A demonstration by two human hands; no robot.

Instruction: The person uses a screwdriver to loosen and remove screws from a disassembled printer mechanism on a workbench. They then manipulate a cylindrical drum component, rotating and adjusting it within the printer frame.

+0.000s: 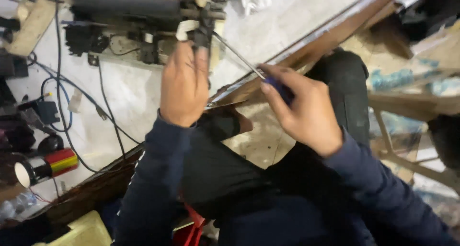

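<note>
The left hand (184, 85) steadies the black roller assembly (143, 23) on the bench (129, 92) while the right hand (304, 109), closed around a screwdriver (239, 59), works its tip in.

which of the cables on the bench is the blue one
The blue cable is the one along the left side of the bench, running down from the top and looping near the black adapter. The other cables, such as the black cable, are dark.
</note>
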